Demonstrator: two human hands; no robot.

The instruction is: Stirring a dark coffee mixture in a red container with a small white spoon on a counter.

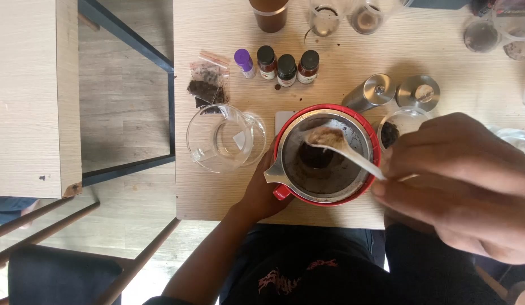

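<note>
A red-rimmed pot with a metal strainer insert sits near the table's front edge, with dark wet residue in its middle. My left hand grips it from the left, by the strainer's handle. My right hand holds a white plastic spoon over the strainer; the spoon's bowl carries a brownish powder.
An empty glass pitcher stands left of the pot, a bag of dark leaves behind it. Several small bottles, two metal canisters, a small glass of dark grounds and jars lie farther back. Another table is at left.
</note>
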